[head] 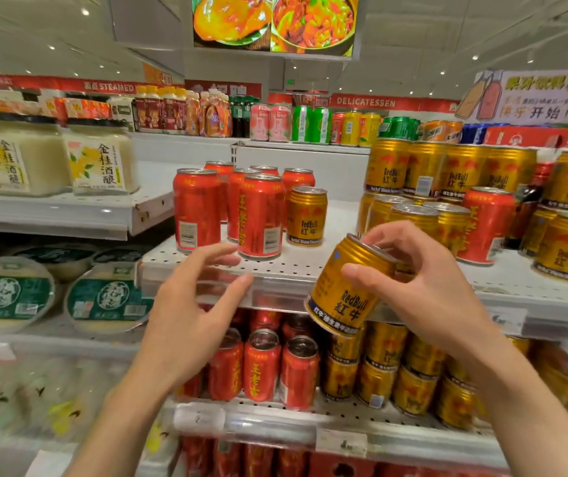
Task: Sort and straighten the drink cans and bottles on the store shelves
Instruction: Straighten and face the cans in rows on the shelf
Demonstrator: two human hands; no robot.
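A: Head view. Right hand [423,287], holding a gold can [348,287], thumb across the side, fingertips curled over the rim. Tilted, top leaning right, base out toward the camera. In the air, just in front of the middle shelf [293,266] edge.

B: And the left hand [189,315]?

A: Wide, fingers spread and loosely bent, holding nothing. Hovering at the shelf edge, fingertips just short of the front red can [261,215].

B: On the shelf itself?

A: A cluster of red cans [197,210] at left, all upright. One gold can standing alone [306,216], just beside the cluster on its right. Bare perforated metal between that and the gold stack [448,173] further right, two layers high. One red stray [487,225] upright among the gold there, with a dark bottle [527,208] just behind it.

B: Below?

A: Lower shelf [310,418]: red cans left, gold ones right, stacked in two tiers, somewhat blurred.

B: Elsewhere?

A: White jars [98,160] upper left. Green-lidded tubs [7,294] under them. Mixed cans and bottles along the top shelf [275,142].
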